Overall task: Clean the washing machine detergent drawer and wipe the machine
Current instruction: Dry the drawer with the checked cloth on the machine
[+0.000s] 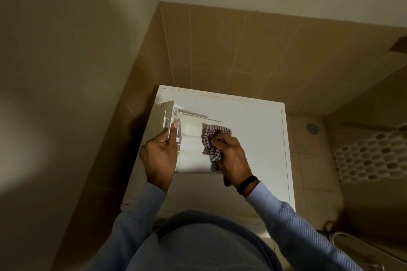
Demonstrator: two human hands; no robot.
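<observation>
The white detergent drawer [191,149] lies on top of the white washing machine [257,138], its front panel to the left. My left hand [158,158] grips the drawer's front end, thumb over the panel edge. My right hand [231,156] holds a bunched checked cloth [212,141] and presses it against the drawer's right end. The cloth and my right hand hide part of that end.
The machine stands in a corner, with a beige wall on the left and brown tiles behind. To the right are a tiled floor with a round drain [312,127] and a patterned mat [372,156]. A metal fixture [343,240] shows at the lower right.
</observation>
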